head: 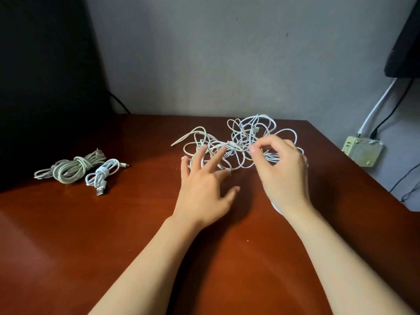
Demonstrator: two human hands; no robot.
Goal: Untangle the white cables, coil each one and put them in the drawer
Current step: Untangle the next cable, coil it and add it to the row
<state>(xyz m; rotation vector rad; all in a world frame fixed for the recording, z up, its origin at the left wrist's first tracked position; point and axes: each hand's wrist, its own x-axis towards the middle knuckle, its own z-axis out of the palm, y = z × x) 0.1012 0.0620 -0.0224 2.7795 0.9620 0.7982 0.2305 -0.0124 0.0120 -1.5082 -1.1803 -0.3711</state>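
On the brown table (113, 223), your left hand (202, 194) rests spread-fingered against the tangled white cables (247, 133). Your right hand (281, 176) pinches one strand of them.

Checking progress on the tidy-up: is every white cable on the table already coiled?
No: the grey bundle and small white bundle are coiled, but a loose tangle sprawls at the right hand, which pinches a strand.
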